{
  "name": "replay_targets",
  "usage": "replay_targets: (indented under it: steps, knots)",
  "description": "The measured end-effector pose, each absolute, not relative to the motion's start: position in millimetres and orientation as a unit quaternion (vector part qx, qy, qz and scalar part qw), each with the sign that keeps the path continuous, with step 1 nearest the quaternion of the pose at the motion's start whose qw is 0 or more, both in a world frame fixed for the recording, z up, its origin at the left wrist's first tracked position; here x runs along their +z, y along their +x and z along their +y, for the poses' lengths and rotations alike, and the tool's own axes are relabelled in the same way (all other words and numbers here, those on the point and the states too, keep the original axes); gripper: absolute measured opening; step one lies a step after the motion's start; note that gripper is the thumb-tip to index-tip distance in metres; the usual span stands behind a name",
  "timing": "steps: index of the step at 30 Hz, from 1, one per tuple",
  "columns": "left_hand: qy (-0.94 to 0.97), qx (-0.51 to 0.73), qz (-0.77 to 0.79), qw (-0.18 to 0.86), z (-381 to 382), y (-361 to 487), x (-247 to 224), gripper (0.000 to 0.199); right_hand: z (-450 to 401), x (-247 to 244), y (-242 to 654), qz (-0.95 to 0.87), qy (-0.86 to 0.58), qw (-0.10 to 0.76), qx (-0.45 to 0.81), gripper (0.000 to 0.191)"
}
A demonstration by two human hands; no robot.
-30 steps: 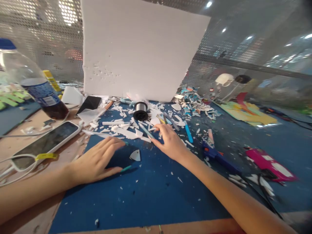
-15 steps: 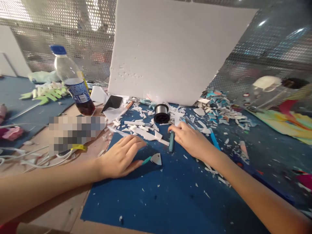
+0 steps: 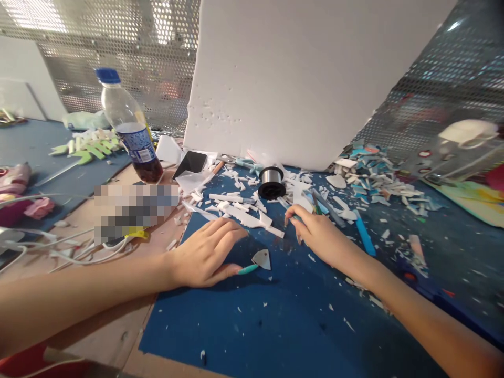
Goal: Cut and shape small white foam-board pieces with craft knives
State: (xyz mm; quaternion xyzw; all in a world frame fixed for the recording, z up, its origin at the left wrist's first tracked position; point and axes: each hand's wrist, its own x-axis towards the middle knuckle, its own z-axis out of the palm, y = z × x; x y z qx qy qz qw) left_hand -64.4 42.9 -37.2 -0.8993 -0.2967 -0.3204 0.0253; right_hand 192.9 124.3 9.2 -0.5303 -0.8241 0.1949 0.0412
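My left hand (image 3: 208,252) is palm down over the blue mat, its fingers bent over and its thumb forward. At the thumb tip is a small pale pointed piece (image 3: 262,259) with a dark dot and a curved teal part; my left hand appears to hold its teal end, though the hidden fingers leave the grip unclear. My right hand (image 3: 317,228) hovers at the edge of the white scraps (image 3: 244,214), fingers loosely curled and apart, nothing plainly between them. A slim teal item partly shows behind its index finger. Close by stands a wire spool (image 3: 271,182).
A large white foam board (image 3: 307,79) leans behind the scraps. At left stand a drink bottle (image 3: 136,131), a dark phone (image 3: 192,164) and white cables (image 3: 79,254). Right of my hand lie a blue strip (image 3: 364,233), more foam scraps (image 3: 370,173) and a dark blue tool (image 3: 437,294).
The teal stick at my right fingertips no longer stands below them; those fingers have loosened. The small piece at my left thumb has turned slightly. The view has shifted left.
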Motion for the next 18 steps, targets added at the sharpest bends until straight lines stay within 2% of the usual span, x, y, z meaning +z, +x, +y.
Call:
replay_targets:
  steps: [2, 6, 8, 10, 13, 15, 18]
  knots:
    - [-0.888, -0.34, -0.306, 0.044, 42, -65, -38, 0.043, 114, 21, 191, -0.812, -0.493, 0.062, 0.307, 0.024]
    - [-0.874, -0.378, -0.297, 0.074, 39, -64, -38, 0.048, 76, 39, 176, -0.687, -0.322, -0.012, 0.651, 0.018]
    - [-0.888, -0.368, -0.27, 0.053, 35, -62, -36, 0.043, 58, 38, 167, -0.613, -0.273, -0.043, 0.74, 0.017]
    - [-0.902, -0.357, -0.243, 0.017, 30, -59, -32, 0.037, 45, 31, 161, -0.56, -0.204, -0.018, 0.803, 0.029]
    - [-0.895, -0.372, -0.244, -0.039, 22, -55, -28, 0.037, 37, 14, 159, -0.607, -0.095, 0.066, 0.786, 0.048]
    - [-0.901, -0.363, -0.226, -0.068, 18, -53, -28, 0.037, 35, 0, 161, -0.729, -0.076, 0.106, 0.672, 0.045]
    - [-0.928, -0.318, -0.181, -0.069, 13, -50, -29, 0.035, 31, -14, 167, -0.864, -0.083, 0.111, 0.485, 0.044]
